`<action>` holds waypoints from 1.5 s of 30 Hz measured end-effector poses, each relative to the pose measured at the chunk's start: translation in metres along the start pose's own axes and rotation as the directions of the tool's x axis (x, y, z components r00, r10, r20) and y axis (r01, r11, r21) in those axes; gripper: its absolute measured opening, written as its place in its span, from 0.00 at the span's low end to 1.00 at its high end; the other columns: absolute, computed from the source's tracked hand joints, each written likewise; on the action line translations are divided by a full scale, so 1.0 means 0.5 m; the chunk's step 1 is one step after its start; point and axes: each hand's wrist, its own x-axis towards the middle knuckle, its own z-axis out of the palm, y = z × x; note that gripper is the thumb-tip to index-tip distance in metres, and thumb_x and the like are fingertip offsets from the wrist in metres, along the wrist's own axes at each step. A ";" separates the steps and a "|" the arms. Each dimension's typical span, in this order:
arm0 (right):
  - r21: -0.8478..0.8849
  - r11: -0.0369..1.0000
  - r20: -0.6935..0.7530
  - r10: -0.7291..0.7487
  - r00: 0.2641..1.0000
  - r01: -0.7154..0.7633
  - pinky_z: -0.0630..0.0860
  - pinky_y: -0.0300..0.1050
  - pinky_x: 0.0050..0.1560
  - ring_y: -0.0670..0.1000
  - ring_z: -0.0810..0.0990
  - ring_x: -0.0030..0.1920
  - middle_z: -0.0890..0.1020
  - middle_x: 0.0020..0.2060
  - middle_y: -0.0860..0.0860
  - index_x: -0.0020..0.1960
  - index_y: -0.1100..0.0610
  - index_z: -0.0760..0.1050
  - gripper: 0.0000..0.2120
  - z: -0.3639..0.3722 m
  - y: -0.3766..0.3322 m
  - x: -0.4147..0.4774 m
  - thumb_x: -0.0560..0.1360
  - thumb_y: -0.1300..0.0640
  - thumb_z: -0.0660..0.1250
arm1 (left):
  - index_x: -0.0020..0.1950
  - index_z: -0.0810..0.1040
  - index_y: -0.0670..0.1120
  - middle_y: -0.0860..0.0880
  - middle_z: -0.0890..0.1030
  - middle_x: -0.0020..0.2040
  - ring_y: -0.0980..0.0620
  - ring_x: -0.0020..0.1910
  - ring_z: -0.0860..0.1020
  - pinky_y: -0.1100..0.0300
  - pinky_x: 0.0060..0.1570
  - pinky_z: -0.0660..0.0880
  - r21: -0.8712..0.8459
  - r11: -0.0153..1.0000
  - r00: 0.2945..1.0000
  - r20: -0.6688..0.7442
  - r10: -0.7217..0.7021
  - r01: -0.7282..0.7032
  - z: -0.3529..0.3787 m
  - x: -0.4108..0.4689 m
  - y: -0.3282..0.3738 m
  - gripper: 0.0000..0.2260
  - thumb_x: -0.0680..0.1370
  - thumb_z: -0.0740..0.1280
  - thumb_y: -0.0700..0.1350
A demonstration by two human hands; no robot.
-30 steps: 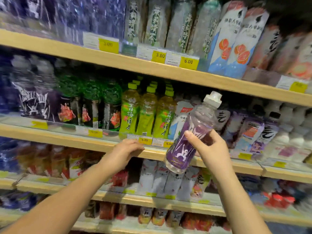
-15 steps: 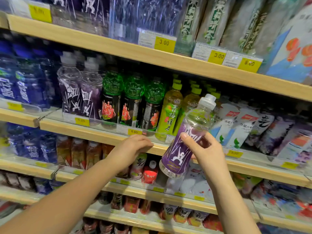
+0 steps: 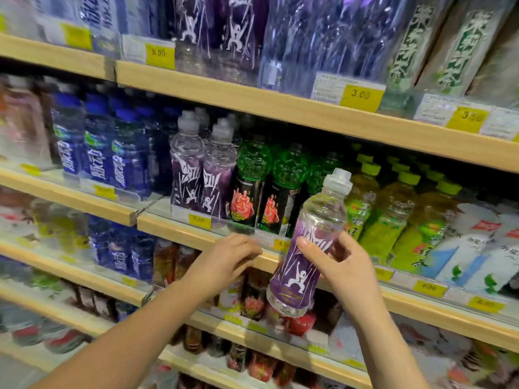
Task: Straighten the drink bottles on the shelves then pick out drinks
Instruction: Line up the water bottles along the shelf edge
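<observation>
The wooden middle shelf (image 3: 168, 227) carries rows of blue bottles (image 3: 95, 155), two upright purple bottles (image 3: 202, 178), green-topped bottles (image 3: 269, 189) and yellow-green tea bottles (image 3: 393, 217). Off the shelf, in front of its edge, a third purple bottle (image 3: 297, 279) tilts cap-right, grasped at its waist by the right hand (image 3: 341, 266). The left hand (image 3: 224, 262) rests loosely curled fingers on the shelf edge, holding nothing, beside a yellow price tag (image 3: 281, 244).

- Purple-label bottle (image 3: 293, 284), clear top, white cap: tilted, cap up and to the right, gripped mid-body by right hand (image 3: 345, 270), in front of shelf (image 3: 174, 226) edge.
- Two matching bottles (image 3: 217, 175): upright, side by side on that shelf.
</observation>
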 end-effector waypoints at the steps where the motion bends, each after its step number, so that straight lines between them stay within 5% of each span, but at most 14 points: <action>1: 0.002 1.000 -0.004 -0.003 1.000 0.003 0.77 0.31 0.37 0.42 0.87 0.44 0.88 0.44 0.44 0.50 0.49 0.82 0.19 0.023 -0.001 0.003 0.64 0.40 0.80 | 0.63 0.80 0.48 0.53 0.80 0.61 0.53 0.62 0.75 0.61 0.63 0.71 0.015 1.000 1.000 0.011 0.017 -0.017 -0.011 -0.003 -0.017 0.11 0.80 0.68 0.44; 13: -0.071 0.997 -0.111 -0.015 0.994 0.008 0.75 0.34 0.35 0.47 0.84 0.39 0.86 0.41 0.51 0.48 0.45 0.82 0.15 0.311 -0.049 0.020 0.69 0.39 0.79 | 0.66 0.77 0.48 0.52 0.76 0.65 0.52 0.63 0.73 0.58 0.61 0.72 0.020 0.999 0.995 0.088 0.047 -0.049 -0.173 -0.109 -0.271 0.13 0.81 0.65 0.43; 20: -0.136 0.990 -0.111 -0.041 0.993 0.026 0.74 0.28 0.35 0.39 0.84 0.39 0.86 0.40 0.41 0.46 0.40 0.81 0.09 0.415 -0.099 0.032 0.70 0.41 0.78 | 0.66 0.77 0.50 0.54 0.76 0.64 0.54 0.64 0.72 0.69 0.55 0.64 0.033 0.998 0.995 0.089 0.044 -0.047 -0.232 -0.140 -0.375 0.13 0.81 0.66 0.45; 26: -0.155 0.986 -0.048 -0.075 0.996 0.067 0.74 0.24 0.38 0.35 0.83 0.45 0.86 0.45 0.34 0.49 0.33 0.80 0.10 0.451 -0.112 0.061 0.70 0.40 0.78 | 0.65 0.78 0.50 0.53 0.78 0.62 0.52 0.61 0.76 0.65 0.55 0.69 0.066 0.997 0.996 0.082 0.036 -0.041 -0.248 -0.158 -0.414 0.13 0.80 0.68 0.44; 31: -0.137 0.986 -0.018 -0.099 0.995 0.096 0.76 0.28 0.40 0.39 0.85 0.45 0.87 0.47 0.39 0.55 0.43 0.82 0.17 0.483 -0.110 0.092 0.69 0.41 0.79 | 0.67 0.76 0.50 0.53 0.76 0.65 0.52 0.64 0.73 0.58 0.60 0.73 0.116 0.993 0.997 0.077 0.022 -0.031 -0.271 -0.176 -0.455 0.16 0.79 0.69 0.43; 39: -0.193 0.978 -0.069 -0.095 0.993 0.080 0.81 0.36 0.41 0.40 0.85 0.48 0.87 0.49 0.38 0.57 0.39 0.81 0.19 0.555 -0.119 0.105 0.68 0.40 0.80 | 0.65 0.77 0.49 0.53 0.77 0.62 0.52 0.62 0.73 0.58 0.59 0.73 0.035 0.994 0.992 0.085 0.099 -0.102 -0.297 -0.175 -0.513 0.13 0.82 0.64 0.49; 42: -0.265 0.961 -0.106 -0.109 0.988 0.077 0.80 0.45 0.50 0.38 0.84 0.52 0.86 0.52 0.36 0.58 0.37 0.81 0.19 0.586 -0.134 0.110 0.69 0.39 0.80 | 0.64 0.79 0.45 0.50 0.79 0.60 0.49 0.60 0.76 0.55 0.59 0.74 -0.019 0.986 0.981 0.102 0.165 -0.164 -0.308 -0.171 -0.529 0.12 0.82 0.65 0.46; 45: -0.299 0.951 -0.130 -0.127 0.983 0.083 0.78 0.42 0.50 0.36 0.84 0.52 0.86 0.52 0.35 0.58 0.38 0.81 0.19 0.617 -0.153 0.118 0.69 0.38 0.79 | 0.71 0.75 0.48 0.52 0.75 0.66 0.53 0.64 0.72 0.62 0.61 0.71 -0.025 0.972 0.962 0.145 0.233 -0.232 -0.306 -0.171 -0.558 0.16 0.82 0.64 0.44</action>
